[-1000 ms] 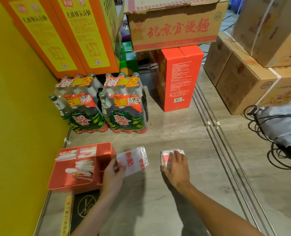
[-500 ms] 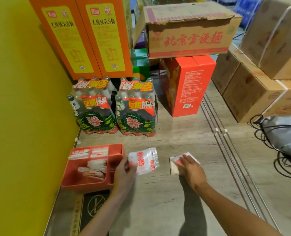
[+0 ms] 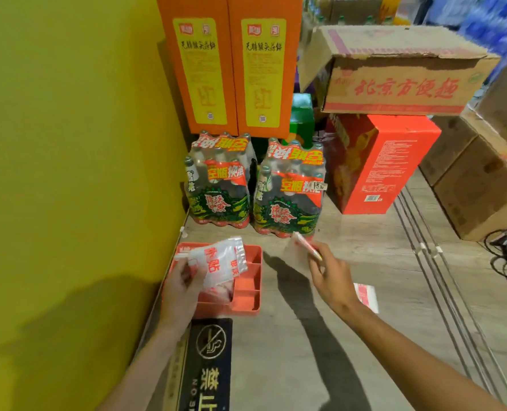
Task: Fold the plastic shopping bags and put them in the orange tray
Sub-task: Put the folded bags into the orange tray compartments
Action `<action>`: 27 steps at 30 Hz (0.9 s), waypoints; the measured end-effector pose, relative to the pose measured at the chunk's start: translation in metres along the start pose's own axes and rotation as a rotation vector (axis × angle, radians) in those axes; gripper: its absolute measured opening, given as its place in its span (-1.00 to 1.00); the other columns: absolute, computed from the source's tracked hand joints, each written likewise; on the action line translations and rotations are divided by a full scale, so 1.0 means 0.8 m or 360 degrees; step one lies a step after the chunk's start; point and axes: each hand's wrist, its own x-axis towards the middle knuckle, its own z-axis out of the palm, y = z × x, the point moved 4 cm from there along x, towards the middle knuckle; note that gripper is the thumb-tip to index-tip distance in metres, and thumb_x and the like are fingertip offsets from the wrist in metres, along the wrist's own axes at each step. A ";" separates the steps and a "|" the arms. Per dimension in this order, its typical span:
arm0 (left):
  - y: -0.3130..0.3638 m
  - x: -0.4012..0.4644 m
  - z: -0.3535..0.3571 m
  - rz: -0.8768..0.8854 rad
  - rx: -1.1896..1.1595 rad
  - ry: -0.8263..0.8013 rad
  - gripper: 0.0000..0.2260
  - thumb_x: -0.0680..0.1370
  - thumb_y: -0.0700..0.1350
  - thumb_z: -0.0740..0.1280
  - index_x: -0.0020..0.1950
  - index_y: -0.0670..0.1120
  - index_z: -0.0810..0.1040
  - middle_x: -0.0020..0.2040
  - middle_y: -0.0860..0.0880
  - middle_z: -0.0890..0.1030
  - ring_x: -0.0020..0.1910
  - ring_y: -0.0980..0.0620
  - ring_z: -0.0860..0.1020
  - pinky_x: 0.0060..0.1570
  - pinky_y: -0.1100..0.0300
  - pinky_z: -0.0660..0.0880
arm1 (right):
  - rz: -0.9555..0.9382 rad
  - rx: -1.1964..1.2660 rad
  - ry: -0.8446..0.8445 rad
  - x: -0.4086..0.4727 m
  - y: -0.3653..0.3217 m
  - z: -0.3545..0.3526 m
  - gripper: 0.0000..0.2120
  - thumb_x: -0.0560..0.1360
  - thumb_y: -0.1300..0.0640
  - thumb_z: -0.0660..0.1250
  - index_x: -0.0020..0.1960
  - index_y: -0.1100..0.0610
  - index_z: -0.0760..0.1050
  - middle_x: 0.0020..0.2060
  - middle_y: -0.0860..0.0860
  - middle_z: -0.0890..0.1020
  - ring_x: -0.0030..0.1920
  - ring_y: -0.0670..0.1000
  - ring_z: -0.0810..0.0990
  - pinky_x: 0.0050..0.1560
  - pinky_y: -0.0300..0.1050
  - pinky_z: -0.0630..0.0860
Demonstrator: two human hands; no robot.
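Hands work low over a wood-grain floor (image 3: pixel 365 262), beside a yellow wall (image 3: pixel 68 143). The left hand (image 3: pixel 184 287) holds a folded plastic bag with red lettering (image 3: pixel 216 262) pinched between thumb and fingers, lifted over the orange tray (image 3: pixel 250 292), which sits against the wall at about nine o'clock from the right hand. Inside the tray, folded bags show beneath the raised one, though how many is hard to tell. The right hand (image 3: pixel 330 277) is off the floor with its fingers curled round a small folded bag (image 3: pixel 307 247), seen edge-on and blurred. Another folded bag (image 3: pixel 366 296) lies flat on the floor at roughly three o'clock from that hand, just beside the wrist. At twelve o'clock stand two shrink-wrapped bottle packs (image 3: pixel 255 191), with tall orange boxes (image 3: pixel 231 63) behind them and a red carton (image 3: pixel 388 164) under a cardboard box (image 3: pixel 400 84). A dark no-smoking sign (image 3: pixel 210 360) lies just this side of the tray.
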 end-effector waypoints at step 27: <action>-0.013 0.017 -0.145 0.0062 -0.0289 0.0369 -0.84 0.61 -0.25 0.36 0.12 -0.01 0.56 -0.08 0.16 0.72 -0.08 0.24 0.66 -0.13 0.38 0.54 | -0.0712 -0.0749 -0.1134 -0.005 -0.153 0.227 -0.58 0.65 0.05 0.24 0.46 -0.02 0.22 0.26 0.12 0.59 0.15 0.12 0.61 0.16 0.04 0.56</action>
